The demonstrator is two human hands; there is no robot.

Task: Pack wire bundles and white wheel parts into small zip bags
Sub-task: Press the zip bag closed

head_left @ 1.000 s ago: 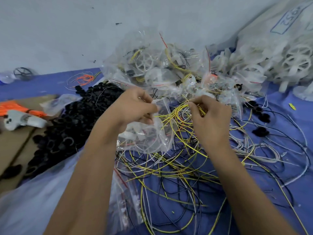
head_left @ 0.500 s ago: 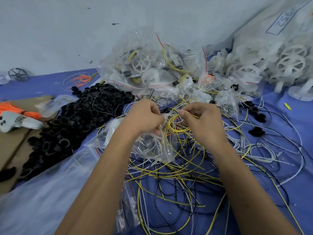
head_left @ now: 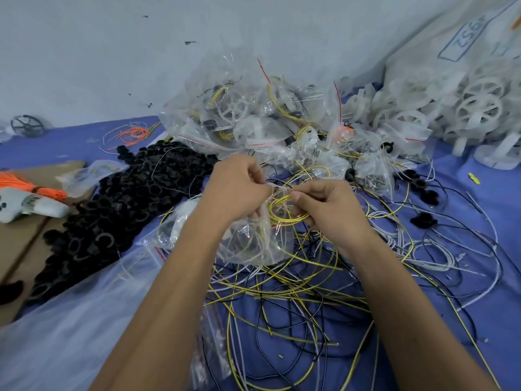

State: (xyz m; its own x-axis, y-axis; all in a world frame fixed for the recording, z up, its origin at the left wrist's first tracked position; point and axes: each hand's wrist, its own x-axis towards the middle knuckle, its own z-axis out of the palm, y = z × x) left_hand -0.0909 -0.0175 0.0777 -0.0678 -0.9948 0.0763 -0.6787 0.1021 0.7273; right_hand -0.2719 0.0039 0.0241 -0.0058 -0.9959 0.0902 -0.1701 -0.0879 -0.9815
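The small zip bag point(head_left: 253, 244) hangs at the middle of the frame, clear and crumpled, its mouth pinched up by the left hand point(head_left: 239, 190), whose fingers are curled round the plastic. Just beside it the right hand point(head_left: 327, 207) has its fingers curled round a coiled wire bundle point(head_left: 282, 213) of yellow strands, held right at the bag's opening. Below and to the right, loose wires point(head_left: 282, 292) in yellow, black and white sprawl over the blue-covered bench point(head_left: 479, 320). Behind the hands sits a heap of filled bags point(head_left: 253, 122); the white wheel parts point(head_left: 451, 108) are piled at the upper right. A mound of black rings point(head_left: 112, 207) lies to the left, next to orange wires point(head_left: 28, 184).
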